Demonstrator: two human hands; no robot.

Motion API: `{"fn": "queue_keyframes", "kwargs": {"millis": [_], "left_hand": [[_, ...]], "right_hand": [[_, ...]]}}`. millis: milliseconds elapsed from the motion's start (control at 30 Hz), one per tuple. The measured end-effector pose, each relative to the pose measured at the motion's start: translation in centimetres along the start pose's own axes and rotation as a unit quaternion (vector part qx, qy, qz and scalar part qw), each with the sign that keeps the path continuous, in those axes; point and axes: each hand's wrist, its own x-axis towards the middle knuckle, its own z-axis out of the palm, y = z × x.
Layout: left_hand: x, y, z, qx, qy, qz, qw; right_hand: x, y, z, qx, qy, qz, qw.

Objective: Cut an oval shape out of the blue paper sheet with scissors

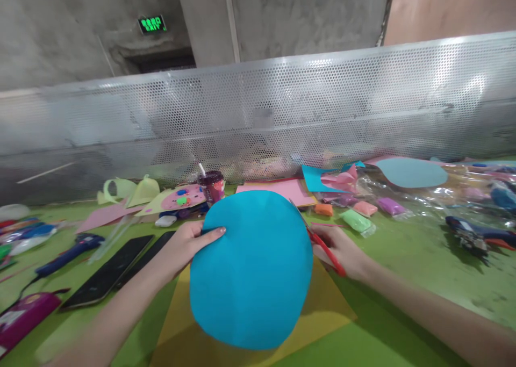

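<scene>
A large, roughly round piece of blue paper [252, 270] is held up in front of me. My left hand [189, 246] pinches its upper left edge, thumb on the front face. My right hand [336, 246] is wrapped round red-handled scissors [327, 251], whose blades meet the paper's upper right edge; part of the blades is hidden. Under the round piece, a yellow sheet [322, 308] lies on the green table [407, 297].
Two dark phones [110, 273] and a glue gun [70, 254] lie at left. Behind the paper stand a cup with a straw [212, 187] and pink sheets [278, 189]. Clay packets [358, 222] and pliers-like tools [470, 232] lie at right. A perforated metal panel [258, 103] runs along the back.
</scene>
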Motion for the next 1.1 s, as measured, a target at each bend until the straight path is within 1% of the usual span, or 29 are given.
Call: {"fn": "queue_keyframes", "kwargs": {"millis": [167,367,567,733,1100], "left_hand": [[-0.35,0.5,0.28,0.008,0.005,0.001,1.0],[-0.49,0.64,0.2,0.016,0.009,-0.002,1.0],[-0.67,0.92,0.37,0.012,0.013,-0.005,1.0],[-0.44,0.53,0.14,0.013,0.009,-0.005,1.0],[-0.74,0.93,0.44,0.036,0.001,-0.002,0.999]], "right_hand": [[0.05,0.38,0.13,0.0,-0.006,0.014,1.0],[0.0,0.06,0.13,0.018,-0.005,0.028,0.999],[0.14,0.27,-0.05,-0.007,0.003,0.016,1.0],[0.14,0.47,-0.2,0.001,-0.008,0.007,1.0],[0.07,0.3,-0.02,0.009,-0.012,0.018,1.0]]}}
